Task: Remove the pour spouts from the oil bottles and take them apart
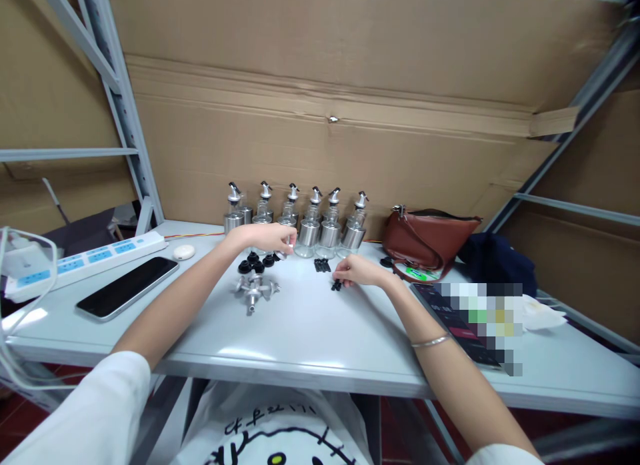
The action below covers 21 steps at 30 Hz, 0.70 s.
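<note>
A row of several glass oil bottles (310,225) with steel bands and pour spouts stands at the back of the white table (310,332). My left hand (267,238) reaches toward a bottle in front of the row, its fingers pinched on something small that I cannot make out. Below it lie black stoppers (255,263) and a pile of metal spouts (254,290). My right hand (357,270) rests on the table with its fingertips pinched on a small black part (336,286). More small black parts (322,265) lie just left of it.
A dark phone (127,286) and a white power strip (85,260) lie on the left. A brown bag (425,242) and a dark tablet (455,322) sit on the right. Cardboard covers the back wall, and grey shelf posts stand at both sides.
</note>
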### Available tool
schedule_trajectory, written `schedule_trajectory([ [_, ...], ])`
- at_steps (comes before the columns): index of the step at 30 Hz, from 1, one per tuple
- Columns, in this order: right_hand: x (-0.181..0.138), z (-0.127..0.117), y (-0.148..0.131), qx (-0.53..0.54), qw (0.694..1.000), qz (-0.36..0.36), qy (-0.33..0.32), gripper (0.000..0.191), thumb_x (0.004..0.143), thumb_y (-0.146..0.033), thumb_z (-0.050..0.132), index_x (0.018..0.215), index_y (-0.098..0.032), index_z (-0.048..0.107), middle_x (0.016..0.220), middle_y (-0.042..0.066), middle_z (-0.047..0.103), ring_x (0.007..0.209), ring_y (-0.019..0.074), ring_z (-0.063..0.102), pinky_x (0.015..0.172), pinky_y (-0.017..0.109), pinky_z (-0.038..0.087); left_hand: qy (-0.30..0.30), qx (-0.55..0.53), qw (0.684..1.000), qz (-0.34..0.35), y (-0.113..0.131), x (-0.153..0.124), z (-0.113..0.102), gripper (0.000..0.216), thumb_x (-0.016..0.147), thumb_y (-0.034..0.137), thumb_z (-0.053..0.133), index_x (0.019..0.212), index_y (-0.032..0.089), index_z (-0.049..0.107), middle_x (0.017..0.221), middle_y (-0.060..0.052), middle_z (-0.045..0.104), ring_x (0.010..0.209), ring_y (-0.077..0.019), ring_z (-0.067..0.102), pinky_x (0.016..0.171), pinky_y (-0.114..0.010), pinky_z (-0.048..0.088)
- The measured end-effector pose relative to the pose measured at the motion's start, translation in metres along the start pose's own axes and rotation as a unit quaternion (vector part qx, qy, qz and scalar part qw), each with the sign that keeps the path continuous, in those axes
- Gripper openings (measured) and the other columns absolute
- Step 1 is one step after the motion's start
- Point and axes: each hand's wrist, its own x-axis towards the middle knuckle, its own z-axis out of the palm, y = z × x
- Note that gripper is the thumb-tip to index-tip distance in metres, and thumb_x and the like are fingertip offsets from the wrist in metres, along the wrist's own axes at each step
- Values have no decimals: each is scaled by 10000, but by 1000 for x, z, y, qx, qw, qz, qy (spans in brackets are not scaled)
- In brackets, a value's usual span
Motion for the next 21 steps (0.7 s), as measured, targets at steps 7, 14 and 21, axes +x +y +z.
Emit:
schedule_trajectory([
  [7, -3, 0, -5, 76, 996, 16, -41, 226, 753, -296, 572, 718, -104, 684, 590, 49, 668, 554, 131, 620, 556, 213, 493, -1, 5, 1000, 3, 0, 0, 0, 218, 783, 370, 454, 928, 208, 476, 943, -32, 596, 820, -175, 529, 657, -258, 373],
  [14, -7, 2, -12, 73, 995, -4, -64, 267, 654, -401, 683, 724, -144, 706, 559, 20, 668, 573, 144, 621, 589, 227, 494, -3, 6, 1000, 1, -1, 1, 1, 226, 790, 378, 457, 935, 207, 479, 955, -37, 599, 820, -174, 524, 660, -256, 371],
  [21, -7, 7, -19, 81, 994, -36, -67, 173, 650, -315, 657, 682, -148, 687, 536, 0, 640, 534, 125, 595, 559, 218, 474, -7, 2, 1000, 8, -2, 1, 1, 250, 790, 385, 446, 954, 201, 484, 973, -45, 600, 844, -188, 530, 687, -271, 378],
])
